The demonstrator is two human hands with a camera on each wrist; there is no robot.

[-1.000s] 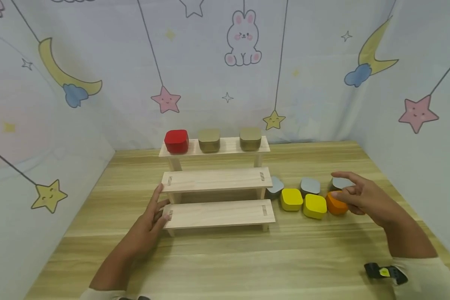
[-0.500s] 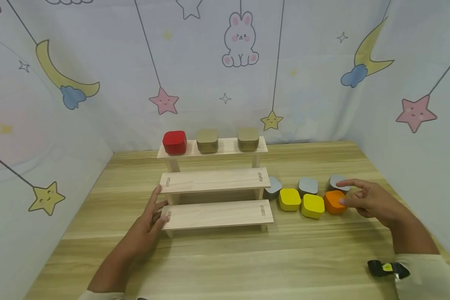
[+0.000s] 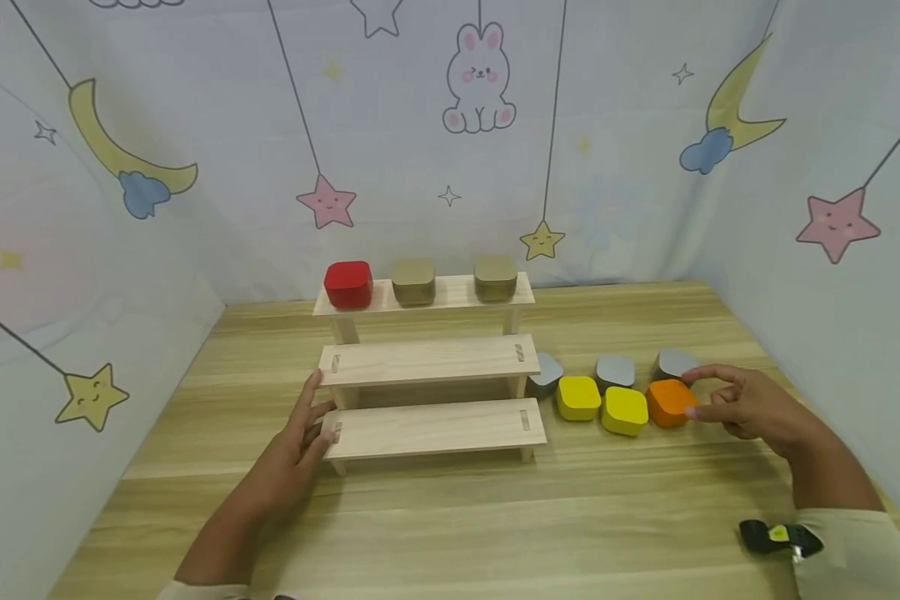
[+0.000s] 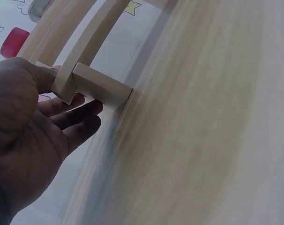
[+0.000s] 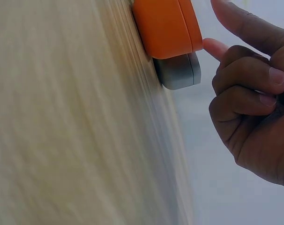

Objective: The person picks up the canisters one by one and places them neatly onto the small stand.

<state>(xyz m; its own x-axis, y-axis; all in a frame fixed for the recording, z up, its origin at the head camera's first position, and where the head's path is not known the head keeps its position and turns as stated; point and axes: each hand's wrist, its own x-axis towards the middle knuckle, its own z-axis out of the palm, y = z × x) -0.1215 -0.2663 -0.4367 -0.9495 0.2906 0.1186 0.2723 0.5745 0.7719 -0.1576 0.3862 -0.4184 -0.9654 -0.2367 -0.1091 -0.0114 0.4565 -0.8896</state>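
Note:
My left hand (image 3: 288, 462) holds the left end of the three-tier wooden shelf (image 3: 427, 429). In the left wrist view the thumb lies by the board and the fingers reach underneath, near a support leg (image 4: 102, 84). At the right, my right hand (image 3: 761, 412) is beside an orange rounded-square box (image 3: 670, 403). Its thumb and index finger are spread near that box's right side, while the other fingers curl in. The right wrist view shows no clear pinch on the orange box (image 5: 165, 28); whether a fingertip touches it, I cannot tell. A grey box (image 3: 675, 363) sits behind it.
The top tier bears a red box (image 3: 348, 285) and two tan boxes (image 3: 414, 281). Two yellow boxes (image 3: 578, 397) and further grey boxes (image 3: 615, 372) stand on the wooden table (image 3: 495, 525), right of the shelf. A printed cloth (image 3: 390, 125) closes off the back and sides.
My right hand has moved from over the orange box to its right side, uncovering that box and the grey one behind. The left hand stays on the shelf. The head view shifts slightly.

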